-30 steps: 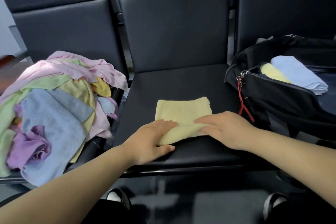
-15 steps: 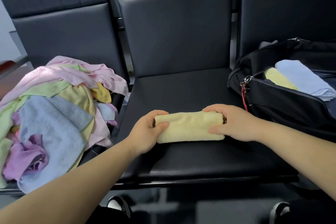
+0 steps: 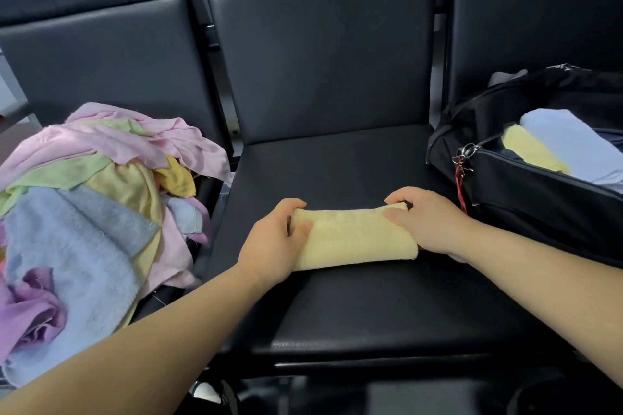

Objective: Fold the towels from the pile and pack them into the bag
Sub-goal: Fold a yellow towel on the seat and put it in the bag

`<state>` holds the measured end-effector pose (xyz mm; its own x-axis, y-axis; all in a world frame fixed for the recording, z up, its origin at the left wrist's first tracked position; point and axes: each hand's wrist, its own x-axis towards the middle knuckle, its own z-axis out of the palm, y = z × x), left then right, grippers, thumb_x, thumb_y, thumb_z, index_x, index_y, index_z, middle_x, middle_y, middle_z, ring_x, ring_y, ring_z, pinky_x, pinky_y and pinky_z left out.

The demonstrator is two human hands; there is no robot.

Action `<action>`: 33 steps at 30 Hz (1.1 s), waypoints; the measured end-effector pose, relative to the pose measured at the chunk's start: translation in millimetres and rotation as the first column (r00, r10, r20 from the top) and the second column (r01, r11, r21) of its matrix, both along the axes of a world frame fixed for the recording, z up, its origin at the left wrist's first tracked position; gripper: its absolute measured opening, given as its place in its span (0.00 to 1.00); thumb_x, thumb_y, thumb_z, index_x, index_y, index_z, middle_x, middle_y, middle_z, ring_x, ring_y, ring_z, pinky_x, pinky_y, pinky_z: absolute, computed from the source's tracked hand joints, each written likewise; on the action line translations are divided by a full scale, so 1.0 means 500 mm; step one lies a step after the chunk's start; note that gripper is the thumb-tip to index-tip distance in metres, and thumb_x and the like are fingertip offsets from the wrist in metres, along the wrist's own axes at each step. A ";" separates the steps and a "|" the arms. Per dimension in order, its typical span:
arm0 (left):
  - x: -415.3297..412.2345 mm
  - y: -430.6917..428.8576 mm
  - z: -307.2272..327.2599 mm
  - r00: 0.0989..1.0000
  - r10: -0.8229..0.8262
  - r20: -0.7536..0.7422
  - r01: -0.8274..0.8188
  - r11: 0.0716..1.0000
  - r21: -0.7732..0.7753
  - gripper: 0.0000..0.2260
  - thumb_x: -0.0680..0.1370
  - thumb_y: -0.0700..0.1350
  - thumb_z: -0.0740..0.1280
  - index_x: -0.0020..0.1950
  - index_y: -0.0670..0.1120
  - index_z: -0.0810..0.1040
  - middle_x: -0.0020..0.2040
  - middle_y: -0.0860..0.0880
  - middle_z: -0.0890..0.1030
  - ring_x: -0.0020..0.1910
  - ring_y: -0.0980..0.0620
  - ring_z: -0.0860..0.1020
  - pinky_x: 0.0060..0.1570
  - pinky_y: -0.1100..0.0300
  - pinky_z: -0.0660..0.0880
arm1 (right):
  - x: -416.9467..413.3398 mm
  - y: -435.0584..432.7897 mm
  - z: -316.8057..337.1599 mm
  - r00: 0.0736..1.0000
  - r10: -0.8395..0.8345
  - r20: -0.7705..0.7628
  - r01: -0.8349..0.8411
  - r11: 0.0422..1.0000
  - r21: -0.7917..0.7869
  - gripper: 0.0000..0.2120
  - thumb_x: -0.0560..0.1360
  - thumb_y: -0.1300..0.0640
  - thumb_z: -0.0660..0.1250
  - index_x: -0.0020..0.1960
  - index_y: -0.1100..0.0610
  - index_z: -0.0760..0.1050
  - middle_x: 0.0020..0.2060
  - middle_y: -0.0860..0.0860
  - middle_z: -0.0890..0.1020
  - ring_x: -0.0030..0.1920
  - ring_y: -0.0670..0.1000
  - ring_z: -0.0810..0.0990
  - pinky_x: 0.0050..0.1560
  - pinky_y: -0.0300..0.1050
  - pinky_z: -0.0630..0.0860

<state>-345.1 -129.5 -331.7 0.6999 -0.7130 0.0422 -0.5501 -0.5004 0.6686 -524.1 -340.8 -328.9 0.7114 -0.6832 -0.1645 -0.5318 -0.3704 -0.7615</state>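
**Soft towel [image 3: 354, 237], held at both ends**

Folded, yellow, lying across the middle seat [image 3: 337, 165] at centre frame; left hand [image 3: 273, 239] curled round its left end, right hand [image 3: 431, 222] round its right end. Probably light and limp, apt to unfold: best lifted by both ends together. Bag [image 3: 539, 199] open at right edge, zip rim to clear; pile [image 3: 84, 212] at left; short unobstructed path rightward.

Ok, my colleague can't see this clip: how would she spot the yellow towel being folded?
On the middle seat, between the towel pile at left and the bag at right, lies the folded yellow towel. The left hand and right hand grip its ends; the crumpled yellow towel in the pile and packed yellow towel in the bag are untouched.
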 end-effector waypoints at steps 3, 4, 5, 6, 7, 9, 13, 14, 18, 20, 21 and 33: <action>-0.004 -0.006 0.001 0.998 0.001 0.059 -0.003 0.999 0.041 0.14 0.82 0.53 0.62 0.68 0.60 0.70 0.42 0.56 0.77 0.44 0.58 0.77 0.46 0.55 0.75 | 0.015 -0.003 0.003 0.998 -0.034 -0.050 0.034 0.999 -0.014 0.11 0.78 0.46 0.68 0.60 0.46 0.78 0.56 0.43 0.78 0.56 0.48 0.78 0.58 0.47 0.77; -0.005 -0.007 0.001 0.997 0.000 0.078 -0.005 0.998 0.059 0.15 0.82 0.52 0.62 0.68 0.60 0.70 0.41 0.56 0.77 0.44 0.57 0.77 0.45 0.55 0.75 | 0.020 -0.005 0.005 0.997 -0.050 -0.060 0.050 0.999 0.004 0.11 0.77 0.45 0.69 0.57 0.47 0.79 0.54 0.43 0.79 0.54 0.49 0.79 0.56 0.48 0.78; -0.006 -0.008 0.001 0.994 -0.011 0.108 0.003 0.997 0.081 0.15 0.82 0.52 0.61 0.68 0.60 0.69 0.43 0.56 0.77 0.44 0.55 0.77 0.46 0.55 0.75 | 0.024 -0.006 0.009 0.996 -0.059 -0.068 0.060 0.998 0.013 0.10 0.76 0.44 0.70 0.54 0.47 0.79 0.51 0.44 0.80 0.51 0.50 0.80 0.53 0.49 0.80; -0.006 -0.008 -0.001 0.989 -0.036 0.143 0.022 0.995 0.098 0.15 0.82 0.51 0.61 0.68 0.60 0.69 0.47 0.56 0.76 0.46 0.54 0.78 0.47 0.54 0.76 | 0.027 -0.008 0.013 0.995 -0.058 -0.087 0.057 0.998 -0.003 0.10 0.75 0.44 0.71 0.52 0.48 0.79 0.48 0.44 0.81 0.49 0.49 0.80 0.49 0.48 0.80; -0.005 -0.008 -0.003 0.984 -0.066 0.164 0.049 0.994 0.101 0.14 0.82 0.50 0.61 0.68 0.60 0.69 0.51 0.56 0.74 0.46 0.54 0.77 0.49 0.54 0.76 | 0.029 -0.009 0.016 0.993 -0.050 -0.110 0.046 0.998 -0.045 0.10 0.74 0.43 0.71 0.51 0.47 0.79 0.46 0.44 0.81 0.47 0.48 0.80 0.46 0.46 0.78; 0.001 -0.008 -0.009 0.982 -0.104 0.156 0.098 0.994 0.046 0.12 0.82 0.48 0.62 0.64 0.60 0.71 0.55 0.56 0.69 0.45 0.56 0.76 0.49 0.56 0.77 | 0.034 -0.012 0.013 0.994 -0.018 -0.111 0.004 0.991 -0.131 0.10 0.74 0.44 0.71 0.53 0.45 0.77 0.45 0.44 0.79 0.44 0.45 0.78 0.41 0.41 0.72; 0.019 -0.006 -0.017 0.964 -0.197 0.176 0.206 0.978 -0.031 0.10 0.81 0.42 0.65 0.54 0.59 0.74 0.55 0.58 0.68 0.49 0.58 0.74 0.49 0.66 0.73 | 0.033 -0.010 0.011 0.963 0.268 0.006 -0.259 0.936 -0.238 0.14 0.79 0.57 0.67 0.52 0.36 0.78 0.58 0.39 0.72 0.58 0.41 0.73 0.57 0.38 0.69; 0.023 -0.006 -0.018 0.958 -0.228 0.175 0.236 0.971 -0.026 0.09 0.81 0.42 0.65 0.52 0.58 0.75 0.54 0.59 0.69 0.52 0.58 0.74 0.50 0.66 0.73 | 0.032 -0.006 0.016 0.940 0.342 -0.017 -0.336 0.911 -0.240 0.18 0.80 0.60 0.64 0.49 0.34 0.79 0.60 0.37 0.71 0.62 0.41 0.72 0.62 0.39 0.69; 0.043 -0.003 -0.012 0.941 -0.311 0.135 0.302 0.950 0.079 0.09 0.83 0.48 0.65 0.55 0.64 0.77 0.55 0.61 0.70 0.53 0.59 0.75 0.55 0.62 0.74 | 0.031 0.004 0.048 0.833 0.508 -0.218 -0.546 0.819 -0.177 0.30 0.80 0.65 0.56 0.47 0.28 0.79 0.63 0.32 0.70 0.63 0.39 0.72 0.65 0.40 0.70; 0.054 -0.002 0.001 0.934 -0.349 0.074 0.335 0.929 0.158 0.09 0.83 0.52 0.63 0.58 0.68 0.76 0.56 0.62 0.69 0.53 0.59 0.75 0.57 0.63 0.73 | 0.028 0.005 0.069 0.786 0.545 -0.292 -0.596 0.794 -0.120 0.28 0.78 0.63 0.57 0.50 0.28 0.80 0.59 0.33 0.73 0.56 0.38 0.75 0.58 0.39 0.73; 0.058 0.000 0.010 0.930 -0.366 0.038 0.351 0.914 0.206 0.10 0.83 0.55 0.62 0.60 0.69 0.76 0.55 0.62 0.69 0.53 0.60 0.75 0.57 0.64 0.72 | 0.027 0.008 0.081 0.759 0.564 -0.324 -0.616 0.784 -0.078 0.26 0.77 0.61 0.58 0.51 0.29 0.80 0.56 0.36 0.75 0.52 0.39 0.77 0.54 0.40 0.75; 0.048 -0.006 0.024 0.911 -0.408 -0.062 0.407 0.862 0.303 0.19 0.80 0.50 0.68 0.70 0.65 0.70 0.59 0.57 0.73 0.57 0.56 0.75 0.61 0.56 0.73 | 0.052 0.052 0.077 0.763 0.579 -0.289 -0.537 0.815 0.215 0.16 0.72 0.54 0.75 0.53 0.35 0.78 0.55 0.46 0.77 0.45 0.50 0.79 0.37 0.37 0.73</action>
<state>-321.0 -132.6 -319.9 0.3447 -0.9126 -0.2197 -0.7514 -0.4085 0.5182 -498.0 -315.1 -290.2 0.8505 -0.1440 -0.5058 -0.4807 -0.6028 -0.6368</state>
